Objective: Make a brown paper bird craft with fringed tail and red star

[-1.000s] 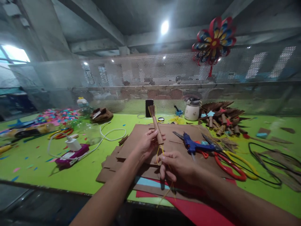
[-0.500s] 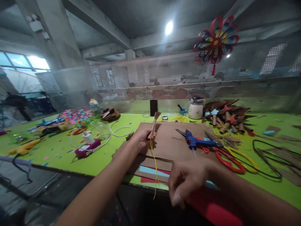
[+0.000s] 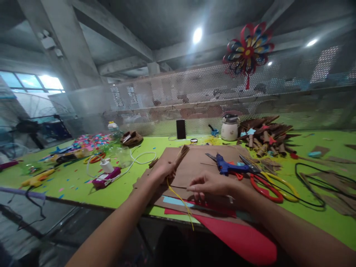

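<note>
My left hand [image 3: 166, 171] is closed around a small rolled brown paper tube [image 3: 180, 157] with a frayed, flared top. The tube tilts up and to the right. Below my fist hangs a yellow string [image 3: 180, 200], its loose ends over the table's front edge. To the right, my right hand [image 3: 208, 184] hovers low over the brown paper sheets [image 3: 191, 168], palm down. Its fingers are bent and a little apart, with nothing visible in them. A blue glue gun [image 3: 230, 167] and scissors with red and yellow handles [image 3: 267, 187] lie beyond it.
Light blue strips [image 3: 175, 200] and red paper [image 3: 239, 237] stick out at the front edge. Finished brown rolls with stars [image 3: 267, 139] are heaped at the back right, beside a white jar [image 3: 229, 129]. A purple power strip [image 3: 107, 178] with white cable is left; a black cable [image 3: 311, 204] loops right.
My left hand has lowered slightly and tilted the paper tube further right. My right hand has risen from the front edge onto the brown sheets, uncovering the red paper.
</note>
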`<state>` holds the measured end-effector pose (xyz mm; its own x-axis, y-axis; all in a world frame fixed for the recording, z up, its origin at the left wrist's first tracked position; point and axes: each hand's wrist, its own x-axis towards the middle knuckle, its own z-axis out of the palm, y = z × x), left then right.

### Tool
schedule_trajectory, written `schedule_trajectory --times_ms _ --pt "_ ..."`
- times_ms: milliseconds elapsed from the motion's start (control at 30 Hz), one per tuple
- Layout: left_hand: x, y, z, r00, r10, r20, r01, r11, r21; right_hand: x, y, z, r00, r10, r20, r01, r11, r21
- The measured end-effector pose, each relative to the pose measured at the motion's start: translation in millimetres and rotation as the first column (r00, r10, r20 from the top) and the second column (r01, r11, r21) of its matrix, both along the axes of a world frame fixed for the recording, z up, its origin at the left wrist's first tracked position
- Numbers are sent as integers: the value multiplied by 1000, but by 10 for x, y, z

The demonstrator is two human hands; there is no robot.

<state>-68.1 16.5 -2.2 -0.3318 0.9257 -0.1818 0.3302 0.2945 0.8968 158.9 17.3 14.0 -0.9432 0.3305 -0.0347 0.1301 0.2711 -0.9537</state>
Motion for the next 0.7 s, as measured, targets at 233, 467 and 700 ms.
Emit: schedule_trajectory --times_ms 233,467,700 --pt "121 -22 188 916 -147 373 88 981 172 -27 134 -68 982 -184 -45 184 983 -13" --pt "179 23 246 775 -244 583 44 941 335 -94 63 -134 950 -310 -23 311 949 45" --pt "216 42 243 674 -276 685 17 933 360 34 206 97 859 -500 -106 509 821 258"
